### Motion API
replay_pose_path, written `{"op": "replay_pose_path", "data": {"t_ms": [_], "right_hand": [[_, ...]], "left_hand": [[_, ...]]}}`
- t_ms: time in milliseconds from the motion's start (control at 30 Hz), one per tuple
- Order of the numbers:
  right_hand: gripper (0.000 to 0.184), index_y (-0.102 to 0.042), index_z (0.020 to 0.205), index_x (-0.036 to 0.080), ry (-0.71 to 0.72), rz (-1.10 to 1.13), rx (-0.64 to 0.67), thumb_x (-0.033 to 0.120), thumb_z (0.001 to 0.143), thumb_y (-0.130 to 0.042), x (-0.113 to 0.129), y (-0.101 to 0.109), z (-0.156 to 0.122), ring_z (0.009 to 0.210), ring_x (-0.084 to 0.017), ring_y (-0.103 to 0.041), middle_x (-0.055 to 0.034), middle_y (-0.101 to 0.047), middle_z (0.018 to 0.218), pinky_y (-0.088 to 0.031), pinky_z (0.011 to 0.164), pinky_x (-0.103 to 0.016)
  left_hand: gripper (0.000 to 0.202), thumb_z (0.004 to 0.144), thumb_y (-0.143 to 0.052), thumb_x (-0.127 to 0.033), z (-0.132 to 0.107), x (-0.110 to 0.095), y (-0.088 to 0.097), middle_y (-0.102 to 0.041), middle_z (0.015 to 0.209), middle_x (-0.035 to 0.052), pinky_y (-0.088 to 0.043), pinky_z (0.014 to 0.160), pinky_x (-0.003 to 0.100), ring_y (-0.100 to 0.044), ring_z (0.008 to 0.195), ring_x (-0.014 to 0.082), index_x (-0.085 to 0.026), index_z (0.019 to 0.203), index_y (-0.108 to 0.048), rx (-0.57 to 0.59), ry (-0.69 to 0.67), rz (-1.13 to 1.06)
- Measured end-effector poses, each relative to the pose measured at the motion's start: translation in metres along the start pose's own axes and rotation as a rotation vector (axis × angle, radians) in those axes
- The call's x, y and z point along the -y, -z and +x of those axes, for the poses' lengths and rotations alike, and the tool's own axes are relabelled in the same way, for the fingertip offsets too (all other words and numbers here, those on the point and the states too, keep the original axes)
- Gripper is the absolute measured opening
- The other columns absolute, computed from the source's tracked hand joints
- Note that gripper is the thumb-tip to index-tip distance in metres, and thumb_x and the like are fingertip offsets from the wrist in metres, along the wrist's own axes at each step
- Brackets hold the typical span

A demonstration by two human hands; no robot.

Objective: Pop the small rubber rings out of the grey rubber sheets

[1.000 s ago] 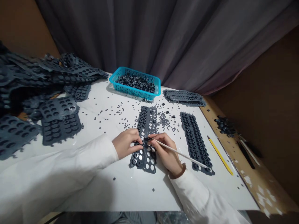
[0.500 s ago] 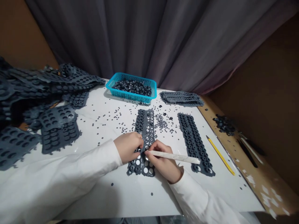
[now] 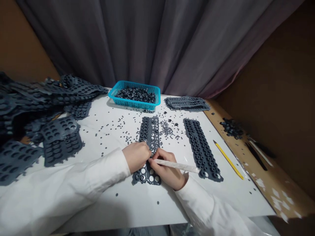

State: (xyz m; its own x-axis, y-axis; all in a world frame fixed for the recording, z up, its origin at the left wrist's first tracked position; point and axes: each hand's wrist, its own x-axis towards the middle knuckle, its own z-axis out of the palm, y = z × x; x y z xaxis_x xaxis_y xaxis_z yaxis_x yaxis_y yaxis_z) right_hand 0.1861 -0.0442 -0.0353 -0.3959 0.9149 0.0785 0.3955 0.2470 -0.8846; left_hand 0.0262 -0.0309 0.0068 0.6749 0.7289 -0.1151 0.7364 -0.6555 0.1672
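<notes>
A dark grey rubber strip (image 3: 149,132) full of ring-shaped parts lies lengthwise on the white table (image 3: 137,203); its near end shows several empty holes. My left hand (image 3: 136,156) rests on the strip's left edge, fingers curled and pinching at it. My right hand (image 3: 166,168) is closed on a white stick (image 3: 182,166) whose tip touches the strip beside my left fingertips.
A second full strip (image 3: 200,147) lies to the right, a yellow pencil (image 3: 227,159) beyond it. A blue basket (image 3: 134,95) of loose rings stands at the back, with a stack of strips (image 3: 187,103) beside it. Emptied sheets (image 3: 49,108) pile at left. Small punched bits litter the table.
The view has shifted, so everything sits a little lower and to the left. The stick has swung from slanting down to the right to lying almost level. Both hands stay at the strip.
</notes>
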Motion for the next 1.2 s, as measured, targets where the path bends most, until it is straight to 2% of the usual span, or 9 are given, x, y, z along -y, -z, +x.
{"op": "replay_pose_path", "data": {"t_ms": [233, 400, 533, 633, 700, 833, 933, 1067, 1200], "right_hand": [[0.015, -0.045, 0.065, 0.020, 0.016, -0.021, 0.012, 0.019, 0.077, -0.054, -0.002, -0.001, 0.000, 0.048, -0.011, -0.052, 0.0030, -0.057, 0.053, -0.037, 0.047, -0.020], [0.015, -0.045, 0.064, 0.020, 0.014, -0.041, -0.001, 0.019, 0.076, -0.054, -0.001, -0.001, 0.000, 0.049, -0.011, -0.050, 0.0035, -0.055, 0.053, -0.035, 0.048, -0.020], [0.014, -0.046, 0.063, 0.019, 0.035, -0.050, -0.028, 0.018, 0.075, -0.054, -0.001, -0.001, 0.000, 0.050, -0.010, -0.047, 0.0042, -0.052, 0.053, -0.033, 0.049, -0.020], [0.016, -0.045, 0.061, 0.019, 0.035, -0.039, -0.046, 0.018, 0.074, -0.055, -0.001, -0.001, 0.000, 0.051, -0.010, -0.047, 0.0039, -0.052, 0.054, -0.033, 0.049, -0.020], [0.016, -0.046, 0.061, 0.019, 0.016, -0.008, -0.042, 0.019, 0.073, -0.056, -0.001, -0.001, 0.001, 0.049, -0.009, -0.046, 0.0038, -0.052, 0.053, -0.033, 0.048, -0.020], [0.013, -0.049, 0.065, 0.019, -0.046, 0.127, -0.071, 0.021, 0.074, -0.057, -0.003, 0.001, 0.003, 0.050, -0.010, -0.049, 0.0030, -0.054, 0.054, -0.036, 0.047, -0.020], [0.009, -0.051, 0.069, 0.019, -0.068, 0.185, -0.112, 0.022, 0.074, -0.058, -0.007, 0.001, 0.005, 0.053, -0.011, -0.051, 0.0018, -0.056, 0.059, -0.037, 0.048, -0.020], [0.008, -0.054, 0.069, 0.019, -0.091, 0.173, -0.106, 0.022, 0.071, -0.060, -0.009, 0.000, 0.009, 0.054, -0.011, -0.053, 0.0013, -0.058, 0.061, -0.038, 0.048, -0.020], [0.009, -0.055, 0.067, 0.018, -0.093, 0.124, -0.101, 0.024, 0.071, -0.061, -0.007, 0.000, 0.010, 0.053, -0.011, -0.052, 0.0008, -0.058, 0.059, -0.038, 0.048, -0.021]], "left_hand": [[0.015, 0.084, -0.047, -0.014, 0.001, 0.009, -0.008, -0.062, 0.076, 0.0087, -0.043, 0.063, 0.029, -0.056, 0.076, 0.0202, -0.012, 0.076, -0.060, 0.013, -0.139, 0.109], [0.014, 0.084, -0.044, -0.013, -0.005, 0.016, -0.020, -0.061, 0.080, 0.0088, -0.043, 0.066, 0.030, -0.053, 0.078, 0.0199, -0.013, 0.080, -0.057, -0.080, -0.139, 0.059], [0.010, 0.082, -0.046, -0.017, -0.012, 0.024, -0.024, -0.059, 0.075, 0.0042, -0.042, 0.067, 0.028, -0.052, 0.074, 0.0166, -0.016, 0.077, -0.056, -0.217, -0.042, -0.338], [0.011, 0.081, -0.049, -0.025, -0.019, 0.037, -0.022, -0.056, 0.070, 0.0004, -0.041, 0.060, 0.024, -0.050, 0.065, 0.0127, -0.016, 0.078, -0.055, -0.391, 0.263, -0.784], [0.017, 0.078, -0.055, -0.032, -0.024, 0.046, -0.021, -0.052, 0.065, -0.0015, -0.036, 0.052, 0.021, -0.046, 0.056, 0.0099, -0.015, 0.079, -0.054, -0.443, 0.435, -1.109], [0.028, 0.070, -0.063, -0.031, -0.032, 0.055, -0.024, -0.048, 0.064, -0.0023, -0.024, 0.043, 0.016, -0.036, 0.047, 0.0048, -0.014, 0.089, -0.053, -0.313, 0.531, -1.761], [0.023, 0.069, -0.061, -0.023, -0.034, 0.054, -0.027, -0.049, 0.068, 0.0000, -0.025, 0.043, 0.016, -0.037, 0.048, 0.0049, -0.012, 0.088, -0.055, -0.199, 0.564, -2.036], [0.013, 0.065, -0.055, -0.023, -0.029, 0.052, -0.026, -0.051, 0.067, 0.0034, -0.030, 0.044, 0.018, -0.044, 0.051, 0.0091, -0.013, 0.071, -0.051, -0.040, 0.600, -2.171], [0.018, 0.069, -0.053, -0.029, -0.016, 0.047, -0.022, -0.050, 0.063, 0.0016, -0.031, 0.043, 0.019, -0.045, 0.050, 0.0102, -0.015, 0.063, -0.044, -0.066, 0.604, -1.968]]}}
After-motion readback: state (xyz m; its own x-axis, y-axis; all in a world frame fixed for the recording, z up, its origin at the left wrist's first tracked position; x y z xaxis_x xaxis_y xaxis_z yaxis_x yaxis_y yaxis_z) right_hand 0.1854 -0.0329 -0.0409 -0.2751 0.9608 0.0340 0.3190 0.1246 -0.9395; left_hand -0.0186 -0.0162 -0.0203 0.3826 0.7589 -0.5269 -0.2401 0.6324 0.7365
